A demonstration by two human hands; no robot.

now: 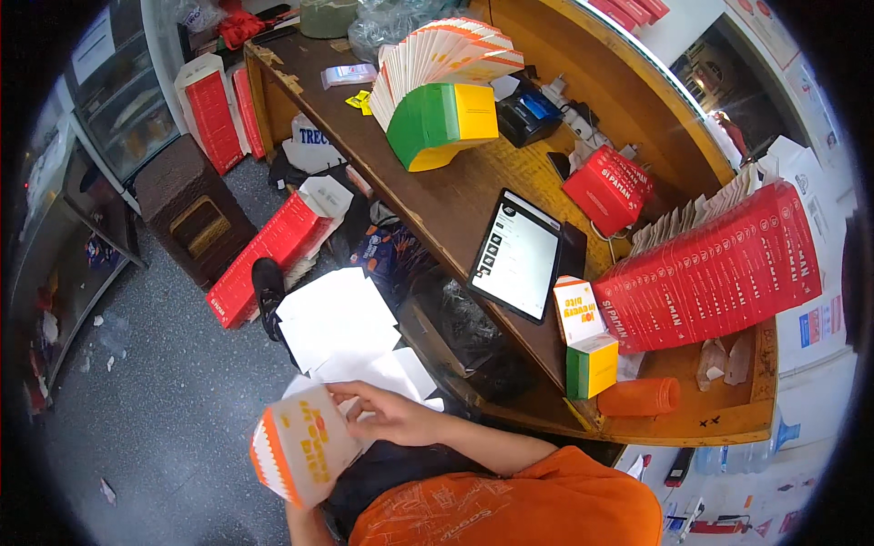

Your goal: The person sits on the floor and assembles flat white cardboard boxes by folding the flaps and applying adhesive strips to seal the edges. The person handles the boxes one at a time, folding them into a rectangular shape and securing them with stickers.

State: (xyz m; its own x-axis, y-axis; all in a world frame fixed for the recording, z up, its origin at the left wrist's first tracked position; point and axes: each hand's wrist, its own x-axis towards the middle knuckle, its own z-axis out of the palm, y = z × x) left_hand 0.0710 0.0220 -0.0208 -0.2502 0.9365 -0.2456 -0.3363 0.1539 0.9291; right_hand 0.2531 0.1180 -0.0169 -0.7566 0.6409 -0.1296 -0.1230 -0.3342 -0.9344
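Observation:
A white paper food box [317, 437] with yellow lettering and an orange zigzag edge is held up in front of my body, tilted. My right hand [391, 414] is closed on its upper right edge, fingers bent over the rim. My left forearm [308, 526] rises from the lower edge to the box, which hides that hand and its fingers. Just beyond, flat white card blanks [337, 318] lie over my lap, some overlapping. A dark shoe [268, 289] shows beside them.
On the brown desk [410, 205] are a tablet [517, 255], nested green-and-yellow boxes [428, 127], a card terminal [530, 111], a large red box stack [710, 264], a small folded box [592, 364] and an orange bottle [637, 398]. A red stack [273, 255] and brown stool [196, 214] stand on the floor.

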